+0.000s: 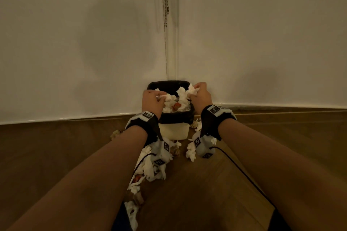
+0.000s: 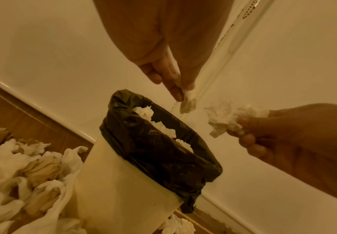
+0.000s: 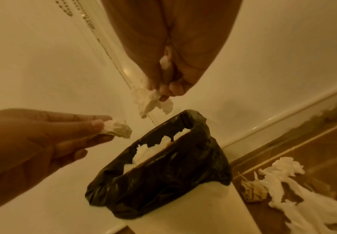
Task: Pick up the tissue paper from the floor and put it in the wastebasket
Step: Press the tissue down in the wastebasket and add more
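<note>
room: white walls (image 1: pixel 75 43) meet at corner, wood floor (image 1: pixel 216 184) | bin (image 1: pixel 173 129) in corner, black liner, nearly full | left hand (image 1: pixel 152 101) pinches tissue wad (image 2: pixel 187 102) over bin | right hand (image 1: pixel 200 95) clutches tissue (image 3: pixel 149 101) over bin | more tissues (image 1: pixel 150 165) strewn on floor before bin

White tissue paper (image 1: pixel 190 90), a cream wastebasket (image 1: pixel 173 131) with black liner (image 1: pixel 175 117), brown wood floor (image 1: pixel 75 146)
</note>
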### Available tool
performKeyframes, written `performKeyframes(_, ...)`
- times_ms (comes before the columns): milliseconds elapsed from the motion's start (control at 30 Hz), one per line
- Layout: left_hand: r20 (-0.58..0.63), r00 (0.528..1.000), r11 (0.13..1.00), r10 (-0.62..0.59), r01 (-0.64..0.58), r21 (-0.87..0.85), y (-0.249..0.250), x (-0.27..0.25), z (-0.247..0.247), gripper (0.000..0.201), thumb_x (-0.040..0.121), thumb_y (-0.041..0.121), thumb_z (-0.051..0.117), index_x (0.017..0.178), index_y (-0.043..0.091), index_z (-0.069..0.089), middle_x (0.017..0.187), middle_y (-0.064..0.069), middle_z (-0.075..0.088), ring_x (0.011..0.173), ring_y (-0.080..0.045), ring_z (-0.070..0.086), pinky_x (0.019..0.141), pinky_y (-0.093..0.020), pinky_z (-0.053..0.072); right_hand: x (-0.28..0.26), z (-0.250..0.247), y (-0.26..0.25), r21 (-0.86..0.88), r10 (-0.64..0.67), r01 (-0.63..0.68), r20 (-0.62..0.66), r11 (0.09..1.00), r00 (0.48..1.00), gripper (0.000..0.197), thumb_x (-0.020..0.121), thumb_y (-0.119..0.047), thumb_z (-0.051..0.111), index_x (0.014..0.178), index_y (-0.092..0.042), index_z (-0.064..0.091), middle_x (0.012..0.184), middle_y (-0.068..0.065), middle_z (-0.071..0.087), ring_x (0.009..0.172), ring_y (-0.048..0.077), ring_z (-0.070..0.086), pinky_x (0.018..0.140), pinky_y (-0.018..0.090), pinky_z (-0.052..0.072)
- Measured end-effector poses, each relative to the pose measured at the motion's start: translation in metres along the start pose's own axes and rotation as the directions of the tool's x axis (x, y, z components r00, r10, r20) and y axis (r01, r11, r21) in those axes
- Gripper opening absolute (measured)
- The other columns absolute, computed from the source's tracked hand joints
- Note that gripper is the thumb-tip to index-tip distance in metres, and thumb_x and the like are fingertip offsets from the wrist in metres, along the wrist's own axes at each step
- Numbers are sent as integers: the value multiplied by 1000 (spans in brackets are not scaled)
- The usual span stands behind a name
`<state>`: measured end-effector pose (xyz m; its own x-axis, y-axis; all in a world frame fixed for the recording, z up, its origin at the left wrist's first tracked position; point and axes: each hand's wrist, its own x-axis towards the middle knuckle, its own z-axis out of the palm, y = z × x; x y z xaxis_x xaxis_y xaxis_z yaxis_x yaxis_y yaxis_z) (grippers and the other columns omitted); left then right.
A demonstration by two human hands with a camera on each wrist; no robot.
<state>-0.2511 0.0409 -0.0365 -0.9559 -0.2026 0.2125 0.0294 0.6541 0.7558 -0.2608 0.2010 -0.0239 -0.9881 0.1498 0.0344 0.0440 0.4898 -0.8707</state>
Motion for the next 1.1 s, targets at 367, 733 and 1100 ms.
performKeyframes(367,246,964,970,-105,44,241,-21,36,35,40,98,13,36,136,8,46,136,-23,41,116,-34,50,104,-37,38,36,25,14,-350,-111,162,162,923,981,34,95,-7,43,126,-7,57,130,18,54,119,32,50,98,30,37)
performKeyframes(733,172,984,951,47,-97,295,-20,24,38,41,95,14,37,134,19,45,134,-11,46,121,-29,46,104,-43,35,48,19,24,-199,-87,113,134,973,987,51,89,3,42,137,-16,47,135,17,50,122,31,50,105,35,40)
performKeyframes(1100,408,809,852,423,-508,124,32,-29,65,25,91,19,42,112,19,56,84,1,57,76,-20,57,57,-26,36,26,-35,89,97,226,-216,-116,972,967,44,87,7,39,121,-19,50,99,11,65,86,22,60,75,33,51)
